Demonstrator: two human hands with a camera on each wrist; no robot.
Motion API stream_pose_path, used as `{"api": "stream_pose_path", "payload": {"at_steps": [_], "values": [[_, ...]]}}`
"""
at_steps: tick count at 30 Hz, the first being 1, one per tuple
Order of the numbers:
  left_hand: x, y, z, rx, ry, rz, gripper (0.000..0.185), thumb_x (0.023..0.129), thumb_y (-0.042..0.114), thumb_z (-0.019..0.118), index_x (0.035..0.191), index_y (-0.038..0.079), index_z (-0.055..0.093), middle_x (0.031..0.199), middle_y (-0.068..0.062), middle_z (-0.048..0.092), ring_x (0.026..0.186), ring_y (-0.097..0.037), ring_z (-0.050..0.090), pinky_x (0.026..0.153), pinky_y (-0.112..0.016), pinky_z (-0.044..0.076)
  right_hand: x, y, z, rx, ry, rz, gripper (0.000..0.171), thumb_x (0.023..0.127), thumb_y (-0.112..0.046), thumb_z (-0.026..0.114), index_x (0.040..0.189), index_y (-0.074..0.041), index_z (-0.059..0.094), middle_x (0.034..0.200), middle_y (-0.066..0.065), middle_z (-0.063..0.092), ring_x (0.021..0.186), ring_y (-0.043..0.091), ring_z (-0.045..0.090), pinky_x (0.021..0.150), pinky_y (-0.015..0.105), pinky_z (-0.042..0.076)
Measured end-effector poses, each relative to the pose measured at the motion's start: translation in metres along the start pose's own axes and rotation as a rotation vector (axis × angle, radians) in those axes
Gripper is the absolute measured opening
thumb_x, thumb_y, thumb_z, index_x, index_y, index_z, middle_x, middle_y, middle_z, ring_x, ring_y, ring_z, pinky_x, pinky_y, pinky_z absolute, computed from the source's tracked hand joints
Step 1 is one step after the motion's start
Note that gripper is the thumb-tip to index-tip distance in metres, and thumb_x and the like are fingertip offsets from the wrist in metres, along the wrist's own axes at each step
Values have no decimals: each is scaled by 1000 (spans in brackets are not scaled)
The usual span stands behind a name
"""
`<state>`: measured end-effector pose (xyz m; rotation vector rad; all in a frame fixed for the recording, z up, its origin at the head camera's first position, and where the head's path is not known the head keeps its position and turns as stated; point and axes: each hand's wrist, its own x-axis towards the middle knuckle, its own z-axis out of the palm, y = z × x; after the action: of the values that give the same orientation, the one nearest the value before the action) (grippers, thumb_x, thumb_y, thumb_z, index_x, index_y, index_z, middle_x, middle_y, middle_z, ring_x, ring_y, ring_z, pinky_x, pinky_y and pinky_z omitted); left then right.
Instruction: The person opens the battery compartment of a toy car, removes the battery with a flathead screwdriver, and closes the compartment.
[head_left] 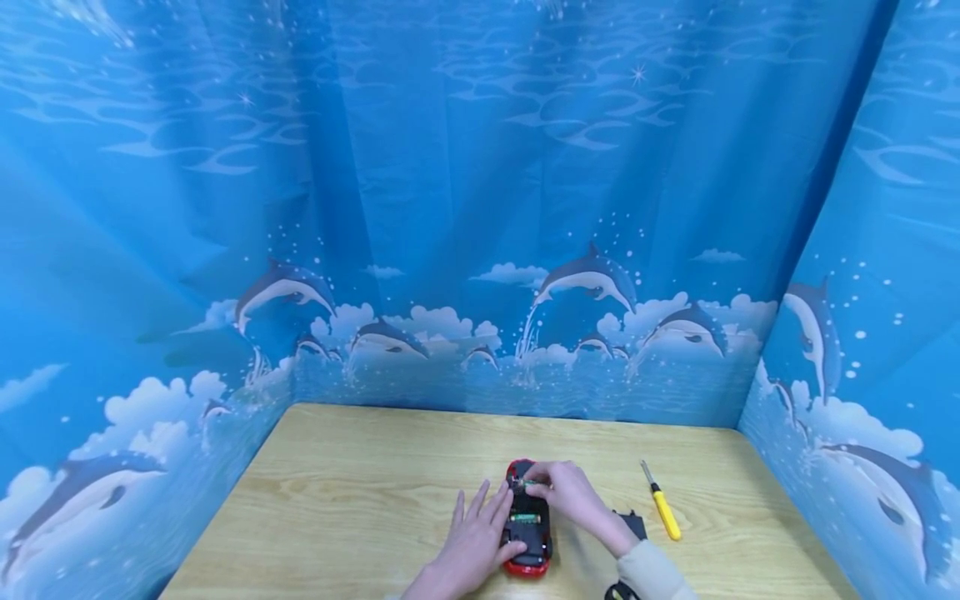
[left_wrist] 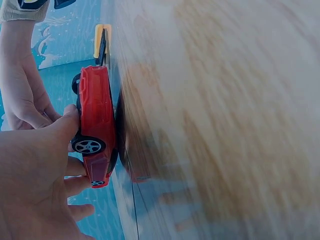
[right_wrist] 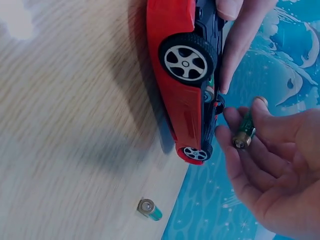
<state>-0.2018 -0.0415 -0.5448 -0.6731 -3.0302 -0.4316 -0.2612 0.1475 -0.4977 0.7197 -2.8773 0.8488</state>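
A red toy car point(head_left: 527, 533) lies upside down on the wooden table point(head_left: 360, 500), its black underside up and a green battery point(head_left: 525, 518) in the open compartment. My left hand point(head_left: 487, 521) rests against the car's left side with straight fingers, its thumb point(left_wrist: 62, 127) pressing the car point(left_wrist: 95, 120). Over the car's far end, my right hand point(head_left: 543, 485) pinches a second green battery point(right_wrist: 245, 131) between thumb and fingers, just beside the car point(right_wrist: 180, 75). A third battery point(right_wrist: 149, 208) lies loose on the table near the car.
A yellow-handled screwdriver point(head_left: 662, 504) lies to the right of the car, and a small black cover point(head_left: 634, 523) sits by my right wrist. Blue dolphin-print curtains point(head_left: 480, 208) wall in the table on the left, back and right.
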Motion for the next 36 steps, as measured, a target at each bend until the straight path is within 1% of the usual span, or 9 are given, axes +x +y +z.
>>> {"api": "stream_pose_path", "payload": {"at_steps": [3,6,10,14,19,22,26,30,36], "values": [[-1,0,0,-4,14,10,78,97,63,50,154,11,44,163,-4,37,150,-37,29,116,-69,23,0,4,-1,71,37,14,20,86,-8,78,106,-8,75,91,8,76,72,15,69,64,27,58],[-2,0,-1,2,33,22,77,97,62,50,153,9,45,162,-6,38,150,-37,30,115,-69,25,0,9,-1,176,50,43,24,88,-5,76,111,-9,73,92,11,75,70,15,70,63,24,59],[-4,1,-2,7,46,29,77,97,62,50,153,9,45,162,-6,38,150,-37,30,116,-69,25,1,15,-3,343,72,96,21,91,-1,72,112,-5,71,94,14,73,71,24,73,65,34,62],[-3,1,-1,4,38,23,78,97,63,50,154,10,44,162,-6,37,150,-37,29,116,-68,24,-1,22,-10,436,111,171,20,92,-1,71,113,-3,70,94,12,72,72,30,73,61,40,61],[-2,1,0,10,38,18,78,97,63,49,154,11,43,163,-5,36,150,-37,29,117,-68,24,0,34,-15,415,170,260,21,91,-4,72,112,-7,72,93,6,72,76,25,71,62,37,58],[-3,1,0,12,36,15,78,97,64,49,155,11,43,163,-5,36,150,-36,29,117,-68,23,-1,41,-17,420,202,316,22,91,-2,72,113,-4,72,94,6,72,79,23,71,71,40,60],[-2,1,-1,14,29,10,79,97,65,47,155,11,42,163,-5,35,151,-36,28,117,-67,23,-2,51,-21,465,218,369,25,92,0,69,117,3,69,97,11,71,81,29,71,73,45,62],[-2,2,-1,19,21,6,80,96,65,47,155,12,42,163,-5,35,151,-36,27,118,-67,22,-1,65,-22,459,231,411,26,93,-1,69,119,5,67,98,12,70,79,27,71,71,42,62],[-2,2,-2,20,13,4,80,96,66,47,155,11,43,163,-4,35,151,-36,28,117,-67,23,-2,84,-23,401,222,454,20,92,-1,70,110,6,64,92,16,68,70,22,69,66,39,61]]}}
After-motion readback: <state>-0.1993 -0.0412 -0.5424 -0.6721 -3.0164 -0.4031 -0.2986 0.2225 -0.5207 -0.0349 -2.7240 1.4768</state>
